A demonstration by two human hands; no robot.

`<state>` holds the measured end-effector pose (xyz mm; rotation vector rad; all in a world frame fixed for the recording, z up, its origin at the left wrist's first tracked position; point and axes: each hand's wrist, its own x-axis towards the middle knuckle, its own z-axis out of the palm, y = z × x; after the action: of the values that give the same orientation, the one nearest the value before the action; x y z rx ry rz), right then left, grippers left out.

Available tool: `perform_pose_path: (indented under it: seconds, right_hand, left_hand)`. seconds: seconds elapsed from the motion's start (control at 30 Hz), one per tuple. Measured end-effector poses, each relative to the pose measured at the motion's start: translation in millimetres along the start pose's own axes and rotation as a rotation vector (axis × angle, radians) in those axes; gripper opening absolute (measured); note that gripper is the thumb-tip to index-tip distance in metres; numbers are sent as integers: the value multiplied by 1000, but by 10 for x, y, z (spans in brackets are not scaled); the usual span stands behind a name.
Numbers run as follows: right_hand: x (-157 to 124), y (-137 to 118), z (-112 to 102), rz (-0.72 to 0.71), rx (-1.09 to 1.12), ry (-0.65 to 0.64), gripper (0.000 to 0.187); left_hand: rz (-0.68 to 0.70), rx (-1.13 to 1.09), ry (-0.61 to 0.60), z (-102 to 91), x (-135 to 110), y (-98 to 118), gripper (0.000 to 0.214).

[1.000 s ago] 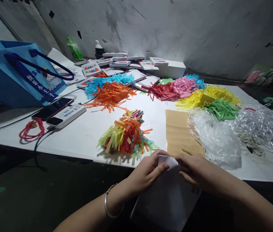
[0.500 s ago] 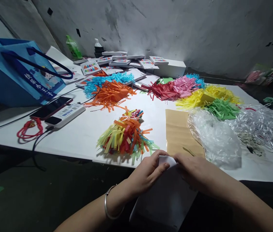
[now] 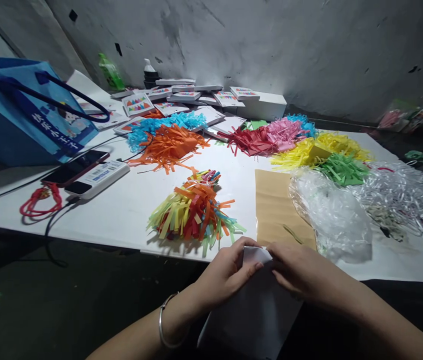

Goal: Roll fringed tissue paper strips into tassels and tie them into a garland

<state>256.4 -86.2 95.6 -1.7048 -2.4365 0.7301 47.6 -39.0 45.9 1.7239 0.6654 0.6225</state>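
Note:
My left hand [image 3: 226,272] and my right hand [image 3: 301,270] both pinch the top edge of a white paper packet [image 3: 254,312] held just below the near edge of the white table [image 3: 121,210]. The fingers of both hands are closed on the packet's upper corner. A silver bangle is on my left wrist. Just beyond my hands lies a bundle of mixed-colour fringed paper strips [image 3: 192,212], and to its right a brown paper sheet [image 3: 277,207].
Piles of shredded paper in orange [image 3: 170,145], blue, red, pink, yellow and green [image 3: 342,167] cover the far table. Clear plastic bags [image 3: 331,215] lie at right. A blue tote bag [image 3: 27,110], a phone, a power bank [image 3: 97,177] and small white boxes [image 3: 185,95] sit at left and back.
Both hands stayed on the packet's top edge and drew slightly closer together; the view shifted a little to the right and down.

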Motion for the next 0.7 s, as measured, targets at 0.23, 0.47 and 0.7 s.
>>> perform_pose_path:
  seconds: [0.23,0.47,0.7]
  right_hand:
    - [35,70,75,26,-236,-5,18]
    - [104,14,-2,-8,-403,5,16]
    - [99,2,-51,-8,-285,13,23]
  left_hand:
    - [-13,90,-39,-7,59,38,25]
    - [-20,131,-35,17,88,41,22]
    - [3,117,-34,28,57,28,21]
